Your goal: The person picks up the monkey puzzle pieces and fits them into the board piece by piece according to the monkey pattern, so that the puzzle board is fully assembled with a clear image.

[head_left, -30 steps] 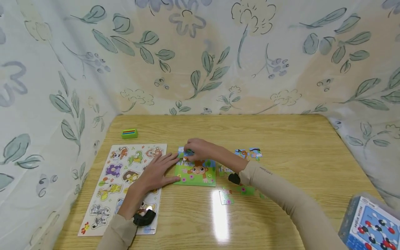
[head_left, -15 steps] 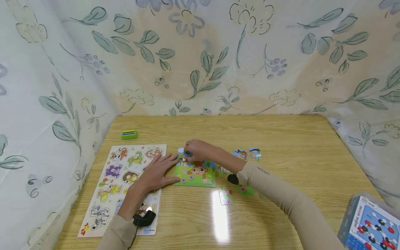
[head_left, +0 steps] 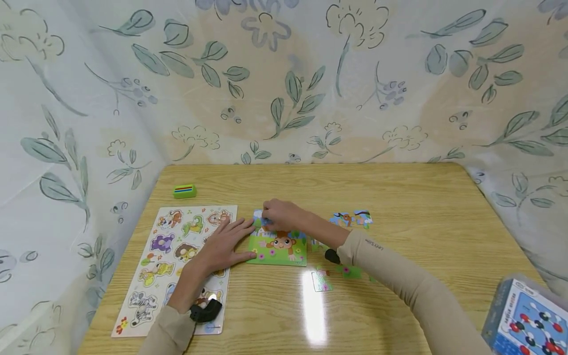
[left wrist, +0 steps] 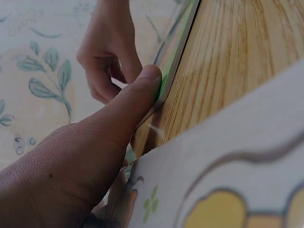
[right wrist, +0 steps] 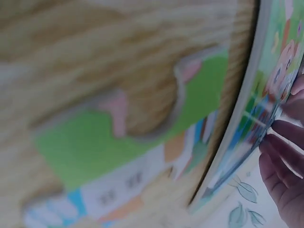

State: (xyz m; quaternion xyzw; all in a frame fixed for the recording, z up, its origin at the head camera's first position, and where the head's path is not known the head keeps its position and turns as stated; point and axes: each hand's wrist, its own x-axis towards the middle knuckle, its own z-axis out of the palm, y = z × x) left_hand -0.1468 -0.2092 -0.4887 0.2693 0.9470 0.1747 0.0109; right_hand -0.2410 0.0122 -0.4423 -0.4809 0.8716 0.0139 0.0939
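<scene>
A jigsaw tray with a monkey picture (head_left: 281,254) lies on the table. My left hand (head_left: 222,245) is spread at its left edge, with the fingertips and thumb touching the rim; the thumb (left wrist: 137,88) shows on the edge in the left wrist view. My right hand (head_left: 281,213) bends over the tray's upper left part and pinches a small jigsaw piece, mostly hidden under the fingers. In the right wrist view its fingers (right wrist: 280,152) meet the picture surface. Close by, in that view, lies a loose green and white jigsaw piece (right wrist: 90,142).
More loose jigsaw pieces (head_left: 352,218) lie right of the tray, some partly behind the right forearm. A large animal puzzle board (head_left: 179,266) extends under the left arm. A green striped block (head_left: 184,191) sits at the back left, and a boxed molecule set (head_left: 530,315) at the front right.
My right fingers have shifted slightly over the tray's upper left, covering a dark gap seen there earlier. The left hand keeps its place at the edge.
</scene>
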